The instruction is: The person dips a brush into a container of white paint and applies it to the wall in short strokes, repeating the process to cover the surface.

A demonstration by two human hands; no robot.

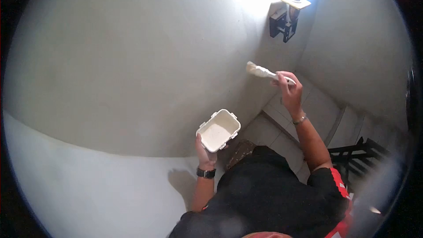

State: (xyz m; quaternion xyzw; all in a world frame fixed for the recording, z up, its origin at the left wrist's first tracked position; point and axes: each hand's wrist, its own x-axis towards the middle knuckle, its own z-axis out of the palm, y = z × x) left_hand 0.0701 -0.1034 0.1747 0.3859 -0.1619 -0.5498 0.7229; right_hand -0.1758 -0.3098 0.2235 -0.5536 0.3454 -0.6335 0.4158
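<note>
My left hand point(205, 153) grips a white plastic tub point(227, 113) from below and at its near side, the thumb up along the wall. Pale, off-white paint point(216, 135) covers the bottom of the tub. Out to the right, my right hand point(288, 89) is closed around the handle of a paintbrush point(263, 71). The brush points left, its pale bristles close to the wall point(176, 70) in this view. Most of my left fingers are hidden behind the tub.
A lit lamp point(295, 4) on a dark bracket is fixed to the wall at upper right. Tiled steps point(282, 128) lie below on the right, with a dark slatted railing point(361, 154) beside them. The lower left wall point(110, 185) is brighter white.
</note>
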